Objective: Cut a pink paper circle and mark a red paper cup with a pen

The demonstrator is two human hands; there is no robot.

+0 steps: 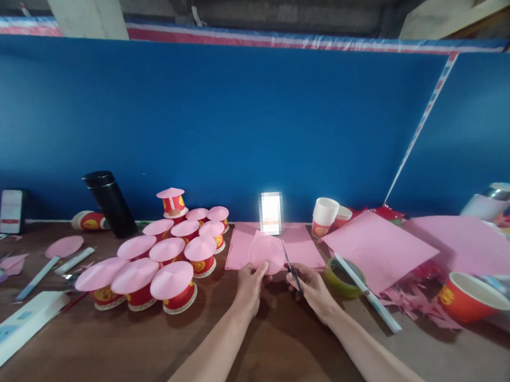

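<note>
Between thumb and fingers, my left hand (253,286) grips a pink paper piece (267,253) that has a circle outlined on it. My right hand (309,288) is closed around the handles of dark scissors (290,264). The blades point up and away, close against the right edge of the paper circle. Behind my hands a stack of pink paper sheets (240,246) lies on the brown table (265,352). To the left stand several red paper cups (177,299) topped with shallow pink paper cones (172,279).
A roll of tape (347,283) and a long pale knife or pen (372,302) lie right. Beyond are pink sheets (379,249), scraps (421,299) and an orange cup (473,298). White cups (325,211) and a bright phone (271,213) stand behind; left are a black flask (111,205) and power strip (21,326).
</note>
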